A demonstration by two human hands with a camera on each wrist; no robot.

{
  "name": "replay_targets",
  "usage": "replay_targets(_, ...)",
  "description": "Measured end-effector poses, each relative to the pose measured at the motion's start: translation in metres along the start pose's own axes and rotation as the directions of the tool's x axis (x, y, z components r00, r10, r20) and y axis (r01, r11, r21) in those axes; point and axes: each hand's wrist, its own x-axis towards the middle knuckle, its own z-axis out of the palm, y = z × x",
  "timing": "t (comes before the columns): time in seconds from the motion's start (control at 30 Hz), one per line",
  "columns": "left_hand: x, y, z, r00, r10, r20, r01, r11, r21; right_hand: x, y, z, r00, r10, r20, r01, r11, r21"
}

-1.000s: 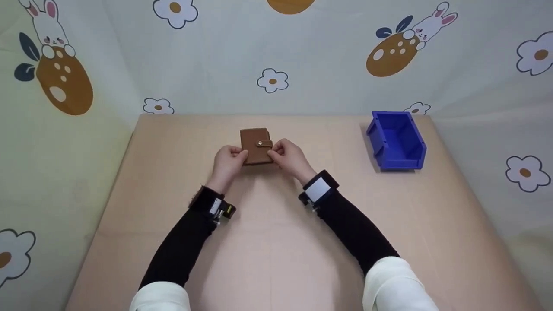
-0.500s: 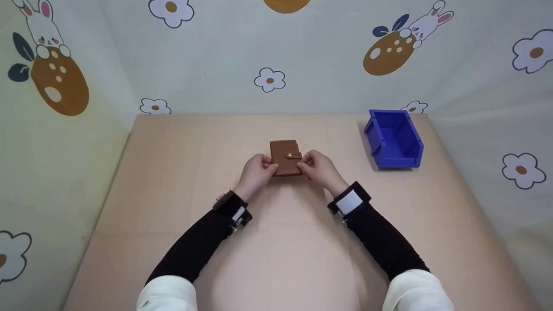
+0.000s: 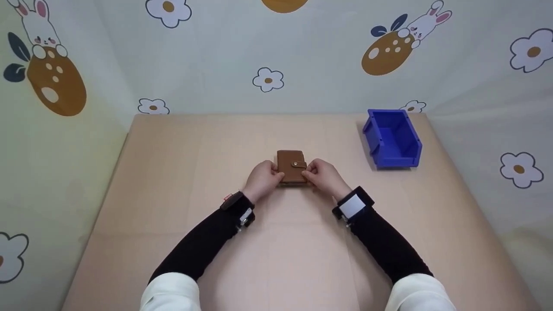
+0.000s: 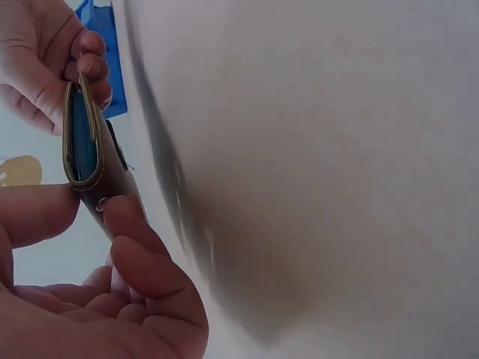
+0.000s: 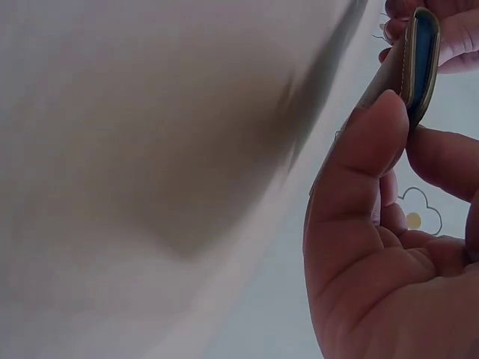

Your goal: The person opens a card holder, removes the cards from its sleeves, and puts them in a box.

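Note:
A brown wallet (image 3: 290, 168) with a snap strap on its right side is held between both hands, just above the middle of the table. My left hand (image 3: 262, 179) pinches its lower left edge between thumb and fingers. On the opposite edge, below the strap, my right hand (image 3: 325, 177) pinches it the same way. From the left wrist view, the folded wallet (image 4: 90, 142) appears edge-on, stitched along its rim and blue inside. The right wrist view also catches the narrow edge of the wallet (image 5: 420, 67), with my thumb pressed to its face.
A blue plastic bin (image 3: 392, 139) with a low front stands at the table's back right. The beige table (image 3: 194, 147) meets a patterned cloth wall (image 3: 207, 60) along its back edge; similar cloth rises on both sides.
Both hands have carried the wallet to the right and nearer to me. Its strap stays fastened, and both hands keep their hold. The bin has not moved on the table.

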Motion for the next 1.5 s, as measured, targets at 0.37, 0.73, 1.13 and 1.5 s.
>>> replay_targets(0.37,-0.004,-0.002,0.000,0.999,-0.003,0.053,-0.007,0.982,0.189,0.001,-0.001,0.005,0.995,0.047,0.088,-0.044,0.999,-0.030)
replay_targets(0.73,-0.004,0.002,0.001,0.995,-0.059,0.083,0.029,0.944,0.329,0.003,-0.012,0.003,0.987,0.030,0.157,0.006,0.974,-0.227)
replay_targets(1.13,-0.004,0.006,0.000,1.000,-0.002,0.013,-0.003,0.926,0.378,0.003,-0.015,0.001,0.993,-0.041,0.109,0.078,0.926,-0.369)
replay_targets(1.5,-0.005,0.008,0.003,0.995,0.104,0.006,-0.097,0.896,0.434,0.012,-0.029,0.003,0.988,-0.152,0.027,0.144,0.847,-0.512)
